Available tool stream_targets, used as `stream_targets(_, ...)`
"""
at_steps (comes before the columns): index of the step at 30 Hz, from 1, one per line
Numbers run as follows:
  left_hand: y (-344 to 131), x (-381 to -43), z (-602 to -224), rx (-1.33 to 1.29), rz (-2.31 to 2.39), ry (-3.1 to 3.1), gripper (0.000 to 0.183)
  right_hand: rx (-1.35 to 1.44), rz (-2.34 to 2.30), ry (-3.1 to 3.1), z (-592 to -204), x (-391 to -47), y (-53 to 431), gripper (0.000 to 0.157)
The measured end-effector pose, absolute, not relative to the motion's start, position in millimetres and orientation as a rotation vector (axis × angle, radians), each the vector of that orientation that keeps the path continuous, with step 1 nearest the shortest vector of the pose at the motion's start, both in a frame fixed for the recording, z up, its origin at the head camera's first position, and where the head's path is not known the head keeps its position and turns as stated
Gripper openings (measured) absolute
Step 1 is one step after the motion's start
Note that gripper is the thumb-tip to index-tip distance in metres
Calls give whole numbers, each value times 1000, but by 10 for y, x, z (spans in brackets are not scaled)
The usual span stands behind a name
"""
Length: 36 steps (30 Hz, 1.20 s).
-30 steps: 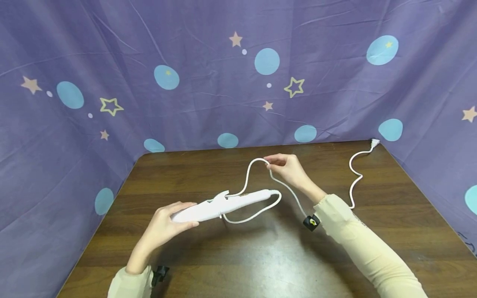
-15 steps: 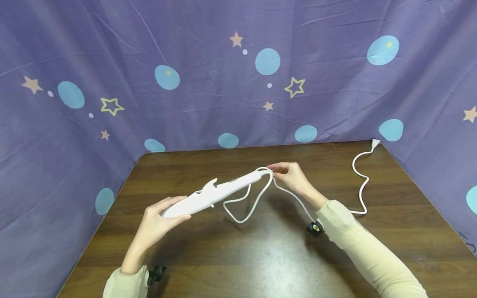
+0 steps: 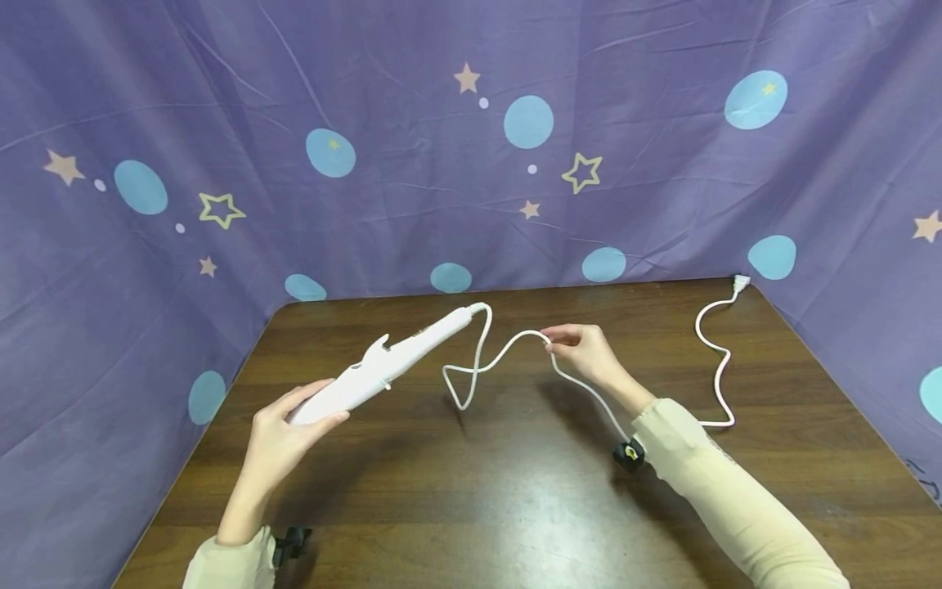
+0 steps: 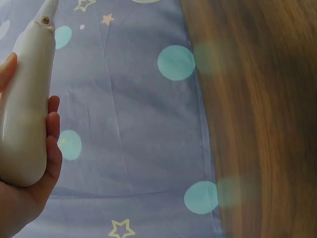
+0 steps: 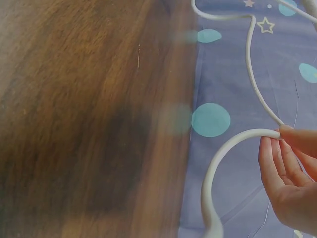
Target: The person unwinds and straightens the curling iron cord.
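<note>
My left hand (image 3: 275,442) grips the thick rounded end of a long white wand-like corded appliance (image 3: 386,360), thumb on one side and fingers on the other. The appliance is held above the table, its narrow end tilted up toward the back, with a hook-shaped lever on its upper side. In the left wrist view, the fingers curl round the appliance body (image 4: 28,109). A white cord (image 3: 482,339) leaves the narrow end, dips into a crossed loop and rises to my right hand (image 3: 589,352). Thumb and fingertips pinch it there, as the right wrist view shows of the cord (image 5: 208,173).
The cord runs on past the right wrist, where a small black camera mount (image 3: 629,454) sits. Its plug (image 3: 741,283) lies at the back right corner of the brown wooden table (image 3: 471,507). A purple patterned curtain (image 3: 412,229) hangs behind and along the sides.
My left hand has drawn the appliance leftward and tilted its narrow end up and away. The right hand has shifted slightly right with the cord, and the gap between them has widened.
</note>
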State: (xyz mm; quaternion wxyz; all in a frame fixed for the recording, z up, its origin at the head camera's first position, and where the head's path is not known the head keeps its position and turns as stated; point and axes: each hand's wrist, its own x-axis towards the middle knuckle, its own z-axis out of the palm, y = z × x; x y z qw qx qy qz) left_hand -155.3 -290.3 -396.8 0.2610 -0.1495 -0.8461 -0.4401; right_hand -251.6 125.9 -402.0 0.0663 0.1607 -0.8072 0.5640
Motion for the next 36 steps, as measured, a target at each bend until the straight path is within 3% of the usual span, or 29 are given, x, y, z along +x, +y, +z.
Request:
stream_targets(4, -2905, -1512, -3891, -315, -1099, -2291, 50, 473, 1740, -2418, -4080, -2527, 1292, 23)
stream_targets(11, -3407, -1823, -4468, -219, -1043, -2179, 57, 418, 1862, -2417, -4108, -2486, 1326, 26)
stream_targets(14, -3115, -1598, -4080, -133, -1015, -2193, 51, 396, 1892, -2421, -4131, -2466, 1349, 26)
stream_targets(18, -2893, -1464, -3831, -8, -850, -2234, 46, 380, 1944, -2432, -4155, -2429, 1385, 26)
stream_targets(36, -2936, -1672, -4056, 134, -750, -2280, 46, 459, 1940, -2537, -4220, -2194, 1573, 27)
